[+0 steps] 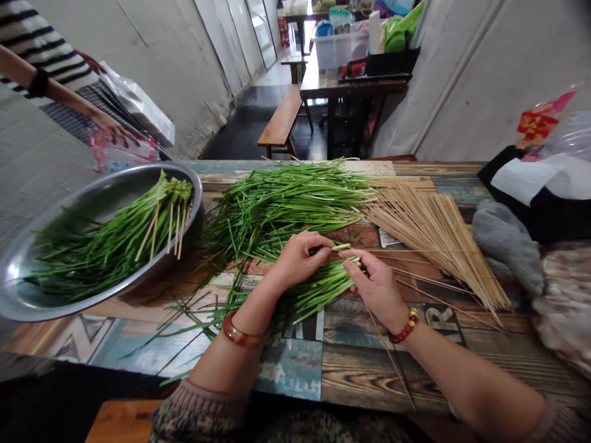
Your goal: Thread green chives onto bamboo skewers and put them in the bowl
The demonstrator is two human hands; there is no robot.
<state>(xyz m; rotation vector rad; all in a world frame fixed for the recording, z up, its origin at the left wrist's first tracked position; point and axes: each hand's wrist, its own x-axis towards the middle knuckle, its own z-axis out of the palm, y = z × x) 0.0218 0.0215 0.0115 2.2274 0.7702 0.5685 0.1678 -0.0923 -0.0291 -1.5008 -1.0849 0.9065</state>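
My left hand (302, 258) is closed on garlic chives, its thumb and finger pinching near their pale cut ends. My right hand (376, 280) closes on the ends of a small bunch of chives (318, 289), close to the left fingertips. A thin bamboo skewer (392, 360) slants from below the right hand toward the table's front edge; whether the hand grips it I cannot tell. Beyond my hands lies a big pile of loose chives (295, 200). Bamboo skewers (443, 246) are fanned out to its right, several of them stray near my right hand.
A steel basin (196, 203) at the left holds skewered chives. Behind it stands a person (50, 67) with a hand on a pink plastic bag (122, 151). At right lie a grey cloth-like bundle (505, 240) and plastic bags. A bench (281, 117) and another table stand further back.
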